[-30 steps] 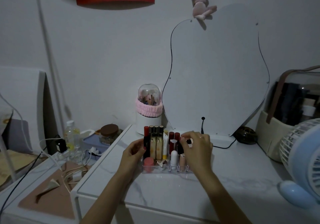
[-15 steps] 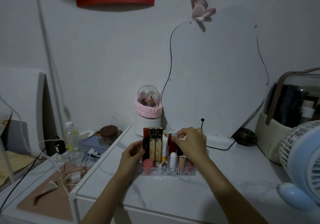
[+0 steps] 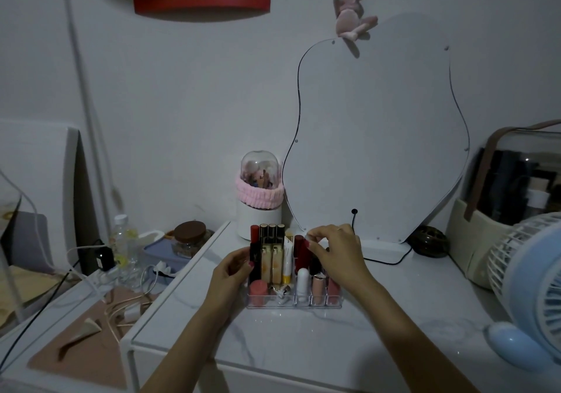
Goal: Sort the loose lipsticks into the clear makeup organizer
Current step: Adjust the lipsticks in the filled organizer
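A person's left hand [image 3: 233, 268] grips the left end of the clear makeup organizer [image 3: 294, 297] on the marble-look tabletop [image 3: 394, 316], steadying it, while the right hand [image 3: 335, 251] pinches the top of a dark red lipstick [image 3: 300, 251] standing in a back compartment. Seating it well likely means keeping the tube upright, pressing straight down, and holding the tray firm so neighbouring tubes stay put.

The white marble-look table [image 3: 394, 316] carries the clear organizer [image 3: 293, 303], mirror [image 3: 376, 137], fan [image 3: 534, 283], perhaps a jar [image 3: 258, 207].
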